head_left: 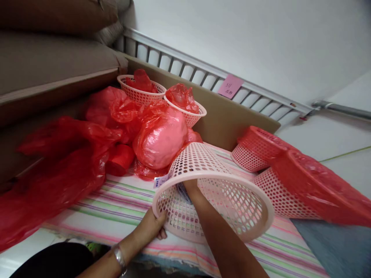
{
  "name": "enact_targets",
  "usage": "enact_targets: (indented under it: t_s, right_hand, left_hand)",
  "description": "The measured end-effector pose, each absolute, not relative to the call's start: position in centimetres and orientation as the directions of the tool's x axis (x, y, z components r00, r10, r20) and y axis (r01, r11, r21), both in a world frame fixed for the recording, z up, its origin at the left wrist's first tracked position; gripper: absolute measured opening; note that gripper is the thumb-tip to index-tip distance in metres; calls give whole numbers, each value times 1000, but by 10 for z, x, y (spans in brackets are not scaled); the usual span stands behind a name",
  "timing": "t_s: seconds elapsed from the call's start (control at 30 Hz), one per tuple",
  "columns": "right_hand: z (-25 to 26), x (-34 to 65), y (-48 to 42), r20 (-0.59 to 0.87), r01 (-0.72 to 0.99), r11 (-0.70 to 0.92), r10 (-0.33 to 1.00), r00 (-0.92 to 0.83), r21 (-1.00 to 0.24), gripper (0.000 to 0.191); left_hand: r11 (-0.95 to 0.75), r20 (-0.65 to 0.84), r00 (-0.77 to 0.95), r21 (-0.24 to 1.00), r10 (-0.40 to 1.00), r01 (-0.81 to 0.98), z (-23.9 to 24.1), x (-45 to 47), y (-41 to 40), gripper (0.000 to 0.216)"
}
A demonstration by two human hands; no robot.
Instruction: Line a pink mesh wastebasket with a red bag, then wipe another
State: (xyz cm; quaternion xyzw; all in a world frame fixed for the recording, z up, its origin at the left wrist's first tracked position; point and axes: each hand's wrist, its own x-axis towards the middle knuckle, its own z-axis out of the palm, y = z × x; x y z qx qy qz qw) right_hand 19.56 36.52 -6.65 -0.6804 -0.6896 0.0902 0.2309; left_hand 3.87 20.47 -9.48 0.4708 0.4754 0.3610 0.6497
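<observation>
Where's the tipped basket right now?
Head view, just right of centre: the tipped basket sits between the red-bagged bundle and the red-covered baskets, left hand holding it, right hand inside.

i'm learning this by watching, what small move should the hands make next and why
Probably slide the bluish cloth a little along the inside of the pink basket, since the right hand is inside beside that cloth, the left hand grips the rim, and the basket is tipped, mouth toward the person.
</observation>
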Motion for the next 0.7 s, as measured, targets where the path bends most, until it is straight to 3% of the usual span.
enact_targets:
  t_s: [0.2,0.4,0.57,0.7]
  right_hand:
    - [-66,184,302,70,966,-22,997,41,-257,38]
    - [-61,174,213,-61,996,78,995,-80,-30,37]
    - [-53,178,177,-113,983,180,977,-182,-26,38]
    - [-55,181,209,-63,992,110,992,-113,-57,33]
  left_hand:
    - [282,-262,291,959,920,-27,-96,39,204,49]
    - [252,-231,303,967,925,-32,-93,38,205,52]
    - [250,-231,303,968,924,-25,-87,38,204,49]
    - [265,-249,295,964,922,-15,-89,39,205,48]
